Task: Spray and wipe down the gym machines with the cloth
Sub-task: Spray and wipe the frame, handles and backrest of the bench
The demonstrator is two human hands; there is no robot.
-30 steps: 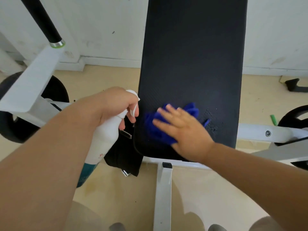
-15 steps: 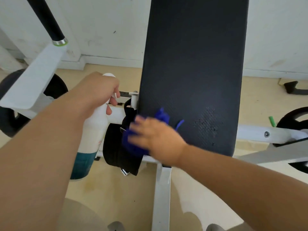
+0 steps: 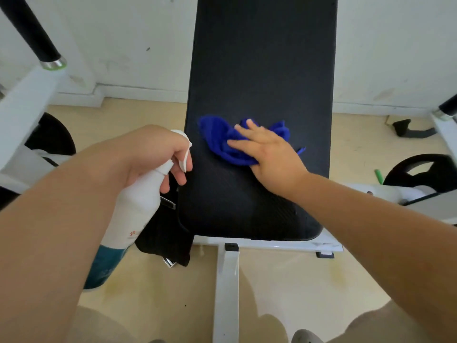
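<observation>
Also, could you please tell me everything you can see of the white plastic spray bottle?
The white plastic spray bottle has a teal band at its base, a small red mark above that, and a white trigger head. It is held in the air, tilted with its head up towards the black padded bench, off the pad's left edge. The left hand grips its neck, fingers at the trigger.

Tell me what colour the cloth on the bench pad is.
Bright blue; the cloth shows clearly in the head view, under the right hand.
</observation>
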